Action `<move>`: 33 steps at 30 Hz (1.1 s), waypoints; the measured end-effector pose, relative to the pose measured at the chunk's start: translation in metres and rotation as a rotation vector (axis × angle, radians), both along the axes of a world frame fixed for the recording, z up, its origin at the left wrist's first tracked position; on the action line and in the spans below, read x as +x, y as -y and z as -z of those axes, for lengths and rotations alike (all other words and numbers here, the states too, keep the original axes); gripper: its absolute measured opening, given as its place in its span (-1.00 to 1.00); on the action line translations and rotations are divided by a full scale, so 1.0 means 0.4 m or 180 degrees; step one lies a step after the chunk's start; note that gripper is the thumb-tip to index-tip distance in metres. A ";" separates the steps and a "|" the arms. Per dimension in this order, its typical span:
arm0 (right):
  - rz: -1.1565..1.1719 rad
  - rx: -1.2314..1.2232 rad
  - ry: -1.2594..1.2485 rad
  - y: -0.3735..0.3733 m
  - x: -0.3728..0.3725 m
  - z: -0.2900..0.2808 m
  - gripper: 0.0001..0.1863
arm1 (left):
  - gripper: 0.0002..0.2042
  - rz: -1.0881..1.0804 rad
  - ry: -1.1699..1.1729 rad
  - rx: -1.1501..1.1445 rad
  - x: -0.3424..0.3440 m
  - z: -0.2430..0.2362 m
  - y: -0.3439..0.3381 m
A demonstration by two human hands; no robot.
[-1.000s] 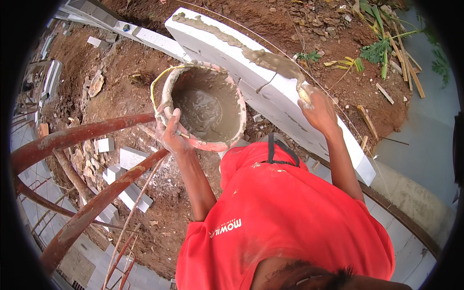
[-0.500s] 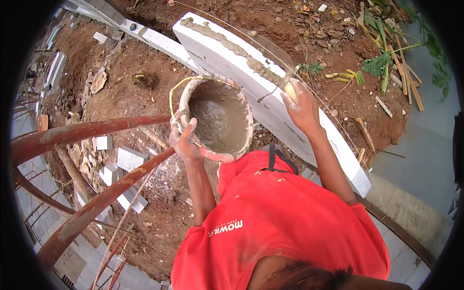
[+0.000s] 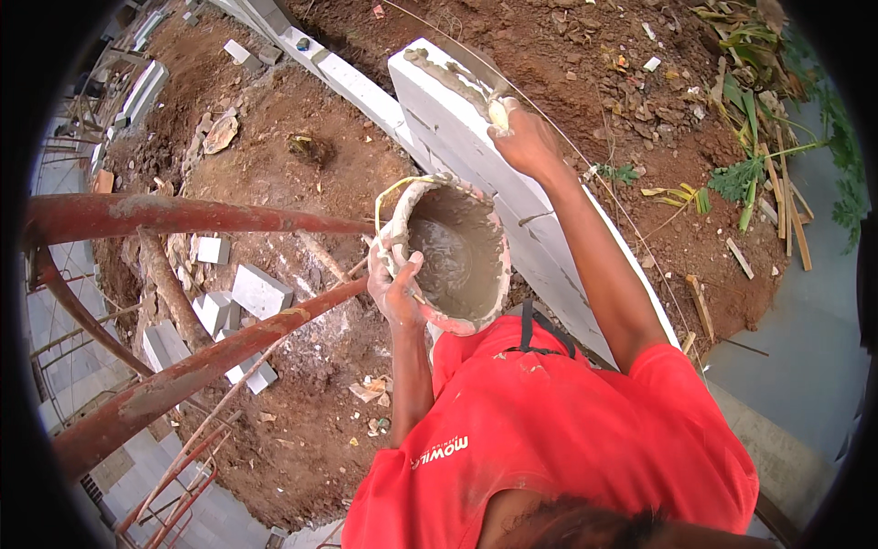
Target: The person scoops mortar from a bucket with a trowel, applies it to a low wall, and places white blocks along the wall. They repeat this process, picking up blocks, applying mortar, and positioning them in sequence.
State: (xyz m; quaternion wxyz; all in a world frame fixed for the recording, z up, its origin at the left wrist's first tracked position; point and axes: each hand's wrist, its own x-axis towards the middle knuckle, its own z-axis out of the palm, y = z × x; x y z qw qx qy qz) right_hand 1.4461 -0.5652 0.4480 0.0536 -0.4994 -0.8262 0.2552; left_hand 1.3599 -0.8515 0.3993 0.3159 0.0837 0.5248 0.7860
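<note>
My left hand (image 3: 399,285) is closed on the left rim of a mortar-caked bucket (image 3: 502,274), holding it beside the wall. Wet grey mortar (image 3: 446,261) lies inside it. At the top of a white block wall (image 3: 558,247), my right hand (image 3: 530,145) grips the pale yellowish handle of a trowel (image 3: 498,113). Its blade is hard to make out against the soil. A strip of grey mortar (image 3: 444,78) runs along the wall's top edge, up to the trowel; the hand and forearm cover part of that edge.
Rusty red poles (image 3: 201,217) reach in from the left, ending close to the bucket. Loose white blocks (image 3: 261,291) lie on the reddish soil behind them. A thin string (image 3: 585,156) runs along the wall's far side. Wood strips (image 3: 788,201) and green plants lie at right.
My right hand has moved the trowel away from me along the wall top, and the arm is stretched straighter. The left hand still holds the bucket. The whole view has shifted somewhat.
</note>
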 end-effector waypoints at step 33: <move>-0.1155 -0.2292 0.0197 0.433 0.364 -0.086 -0.65 | -0.50 0.0774 -0.0815 0.0221 -0.018 -0.162 -0.066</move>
